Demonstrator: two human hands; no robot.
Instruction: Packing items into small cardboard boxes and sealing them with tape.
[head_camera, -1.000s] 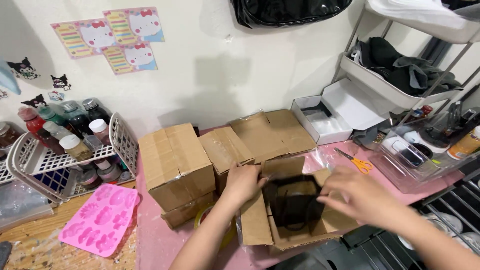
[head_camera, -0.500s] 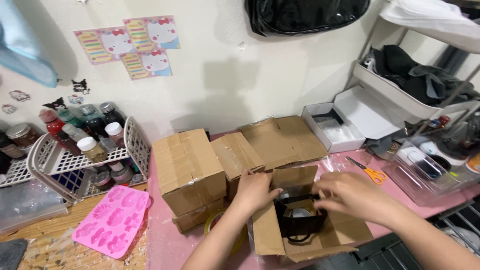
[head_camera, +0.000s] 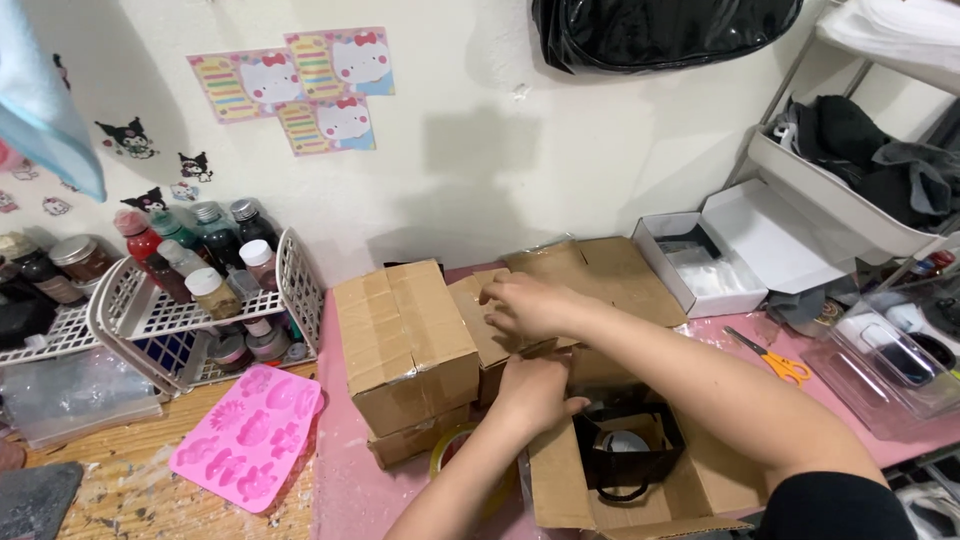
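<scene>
- Head view: open cardboard box (head_camera: 640, 480) at near table edge, on pink mat (head_camera: 345, 490); black pouch-like item (head_camera: 628, 450) with a round pale thing seated inside.
- Left hand (head_camera: 535, 392): fingers curled over box's left rim and flap, gripping cardboard.
- Right hand (head_camera: 528, 305): reaching across, fingers spread flat on rear flap (head_camera: 480, 315), pressing, not closed round anything.
- Sealed cardboard box (head_camera: 405, 340): just left, touching the open one, stacked on a lower carton.
- Tape roll (head_camera: 445, 455): partly hidden under left forearm.
- Orange scissors (head_camera: 775, 360): well right.
- Step judged: flaps being handled, contents already in.
- Next move, likely: flaps folded level, held down, tape within reach.
</scene>
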